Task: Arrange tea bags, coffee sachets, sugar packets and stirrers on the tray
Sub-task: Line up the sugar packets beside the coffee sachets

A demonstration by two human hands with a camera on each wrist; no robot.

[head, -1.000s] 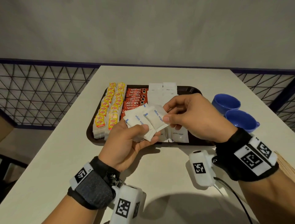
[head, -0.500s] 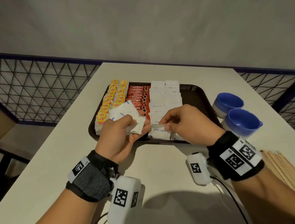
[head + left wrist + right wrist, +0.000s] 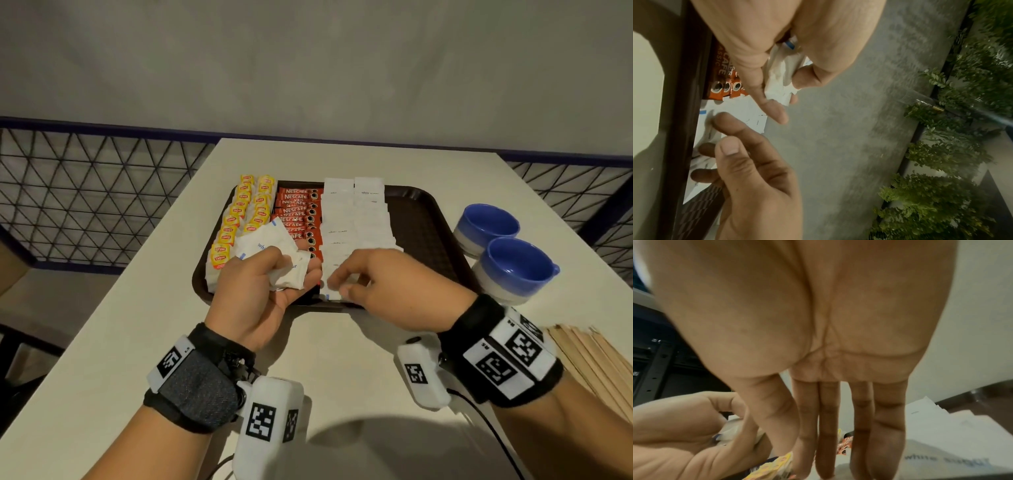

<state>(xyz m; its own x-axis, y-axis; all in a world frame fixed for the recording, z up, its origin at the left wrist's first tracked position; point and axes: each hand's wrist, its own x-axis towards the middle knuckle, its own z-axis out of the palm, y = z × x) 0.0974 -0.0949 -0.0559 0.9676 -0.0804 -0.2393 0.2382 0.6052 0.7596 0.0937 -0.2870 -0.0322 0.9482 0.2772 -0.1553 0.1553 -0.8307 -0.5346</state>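
Note:
A dark brown tray (image 3: 421, 219) holds two rows of yellow tea bags (image 3: 239, 212), a row of red coffee sachets (image 3: 298, 205) and two rows of white sugar packets (image 3: 356, 219). My left hand (image 3: 284, 270) hovers over the tray's near edge and grips a fanned bunch of sugar packets (image 3: 263, 240), also crumpled in its fingers (image 3: 781, 76) in the left wrist view. My right hand (image 3: 346, 281) lies beside it, with straight fingers (image 3: 828, 434) pressing a sugar packet (image 3: 740, 112) flat at the near end of the left sugar row. Wooden stirrers (image 3: 596, 359) lie on the table at the right.
Two blue cups (image 3: 489, 226) (image 3: 513, 267) stand right of the tray. The tray's right third is bare. The pale table (image 3: 154, 342) ends at a wire mesh railing (image 3: 85, 192) on the left and behind.
My right hand took one packet from the bunch, carried it down to the tray and now presses it flat. The left hand sank toward the tray with the other packets.

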